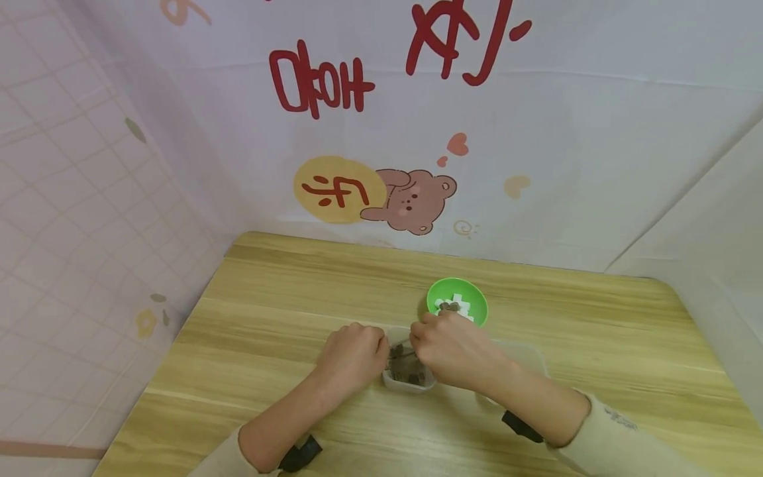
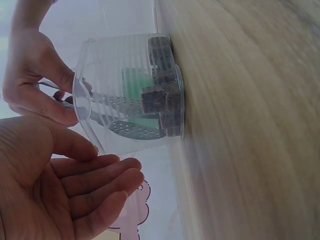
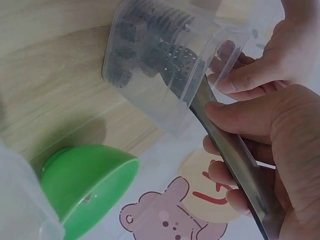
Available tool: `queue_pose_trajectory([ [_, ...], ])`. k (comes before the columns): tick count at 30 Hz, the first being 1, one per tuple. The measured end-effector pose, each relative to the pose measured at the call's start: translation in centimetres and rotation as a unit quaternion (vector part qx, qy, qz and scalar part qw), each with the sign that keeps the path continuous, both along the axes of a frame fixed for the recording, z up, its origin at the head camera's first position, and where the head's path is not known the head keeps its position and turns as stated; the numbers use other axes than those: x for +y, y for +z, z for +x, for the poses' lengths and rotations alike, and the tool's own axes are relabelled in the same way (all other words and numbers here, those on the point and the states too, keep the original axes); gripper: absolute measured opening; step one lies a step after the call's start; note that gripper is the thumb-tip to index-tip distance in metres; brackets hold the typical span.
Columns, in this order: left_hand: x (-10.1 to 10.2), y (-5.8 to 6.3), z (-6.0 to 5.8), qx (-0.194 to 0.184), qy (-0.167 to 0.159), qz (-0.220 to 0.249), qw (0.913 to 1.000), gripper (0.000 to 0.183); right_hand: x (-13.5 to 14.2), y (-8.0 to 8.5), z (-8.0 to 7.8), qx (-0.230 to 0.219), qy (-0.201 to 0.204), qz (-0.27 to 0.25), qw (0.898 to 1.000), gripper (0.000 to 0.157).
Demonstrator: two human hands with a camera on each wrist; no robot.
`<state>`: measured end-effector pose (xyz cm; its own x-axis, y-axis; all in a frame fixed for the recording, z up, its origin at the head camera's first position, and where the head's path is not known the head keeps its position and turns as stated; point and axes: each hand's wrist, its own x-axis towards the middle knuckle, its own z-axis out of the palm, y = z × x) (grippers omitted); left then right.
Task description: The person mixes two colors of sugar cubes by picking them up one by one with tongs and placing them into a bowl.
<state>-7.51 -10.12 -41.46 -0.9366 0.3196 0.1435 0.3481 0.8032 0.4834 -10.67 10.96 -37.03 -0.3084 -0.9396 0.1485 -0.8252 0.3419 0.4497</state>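
Observation:
My left hand [image 1: 354, 354] pinches the near rim of a clear plastic container [image 2: 107, 55] between thumb and fingers. Inside it, several dark brown cubes [image 2: 161, 99] lie on the bottom. My right hand [image 1: 450, 348] grips metal tongs [image 3: 227, 150], whose perforated ends reach down into the container among the cubes. Whether a cube sits between those ends is hard to tell. Just beyond the right hand stands a green bowl [image 1: 438, 290] with several white cubes [image 1: 457, 301] and a few brown pieces on top.
A second clear container [image 1: 533, 354] stands to the right, partly under my right forearm. The wood-grain table [image 1: 268, 291] meets a printed cloth backdrop [image 1: 566, 146] behind and side cloths at left and right.

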Motion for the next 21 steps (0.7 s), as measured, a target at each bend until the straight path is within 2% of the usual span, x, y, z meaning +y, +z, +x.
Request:
queue_pose_trajectory([
  [12, -0.1, 0.0, 0.1, -0.011, 0.000, 0.007, 0.9999, 0.052, 2.5, 0.6, -0.4, -0.062, 0.015, -0.083, 0.995, 0.014],
  [16, 0.0, 0.0, 0.1, -0.013, 0.005, 0.007, 0.9999, 0.051, 4.1, 0.7, -0.5, -0.096, 0.008, -0.141, 0.985, 0.015],
  [21, 0.0, -0.1, 0.0, -0.012, 0.008, 0.008, 0.9999, 0.051, 6.4, 1.7, -0.4, -0.116, -0.016, -0.215, 0.970, 0.027],
])
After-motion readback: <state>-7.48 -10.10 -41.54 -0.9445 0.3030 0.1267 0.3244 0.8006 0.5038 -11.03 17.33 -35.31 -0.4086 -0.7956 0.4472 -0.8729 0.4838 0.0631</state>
